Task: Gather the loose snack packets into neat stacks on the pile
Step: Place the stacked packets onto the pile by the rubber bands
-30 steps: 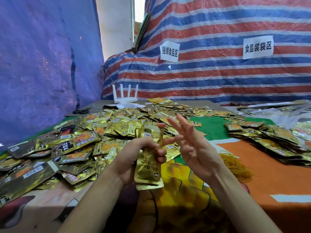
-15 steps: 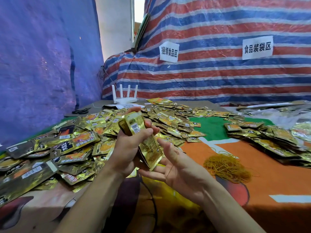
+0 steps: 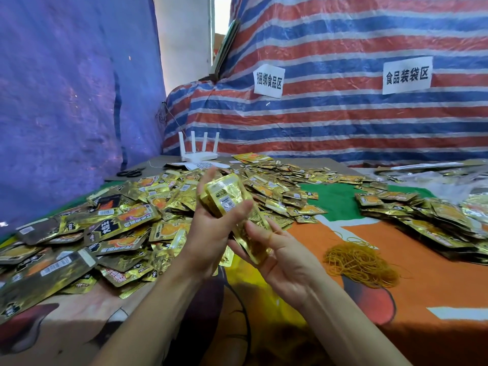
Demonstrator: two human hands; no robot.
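Observation:
My left hand (image 3: 208, 233) grips a tilted stack of gold snack packets (image 3: 227, 199) by its upper part, thumb across the front, barcode side facing me. My right hand (image 3: 287, 260) lies palm up just below. Its fingers are under the stack's lower end and its thumb is against the far side. Both hands hover above the near table edge. A large heap of loose gold packets (image 3: 118, 225) covers the table to the left and behind the hands.
More gold packets (image 3: 422, 220) lie heaped at the right. A tangle of yellow rubber bands (image 3: 361, 262) sits on the orange cloth right of my right hand. A white router (image 3: 198, 151) and black scissors (image 3: 130, 172) lie at the back, before striped tarpaulin.
My left hand has tipped the stack from upright to slanting and raised it. My right hand turned palm up, moved under the stack and now holds its lower end.

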